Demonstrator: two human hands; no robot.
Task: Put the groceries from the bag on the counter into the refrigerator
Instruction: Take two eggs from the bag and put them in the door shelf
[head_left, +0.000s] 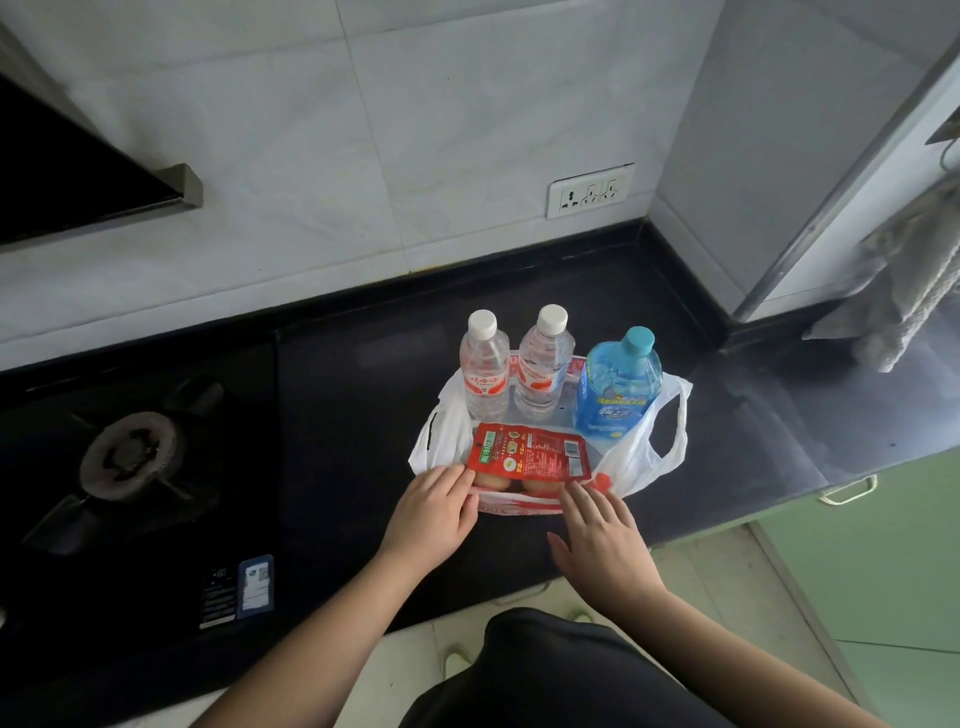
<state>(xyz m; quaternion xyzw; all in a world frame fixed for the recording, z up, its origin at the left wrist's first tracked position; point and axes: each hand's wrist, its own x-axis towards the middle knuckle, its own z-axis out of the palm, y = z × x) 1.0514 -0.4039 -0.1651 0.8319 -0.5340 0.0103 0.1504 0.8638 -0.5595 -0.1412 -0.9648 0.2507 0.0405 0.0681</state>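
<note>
Black stone counter (363, 364) carries a gas burner (132, 454) at far left, well apart from the thin white plastic bag (644, 457). My left hand (434, 512) lies open, fingers flat against the bag's near left edge, gripping nothing. In the bag I see two clear water bottles with white caps (485, 371), a flat red snack packet (527, 451) lying in front, and a blue liquid bottle with a teal cap (618, 395). My right hand (602, 540) rests open too, fingertips on the bag's near rim.
</note>
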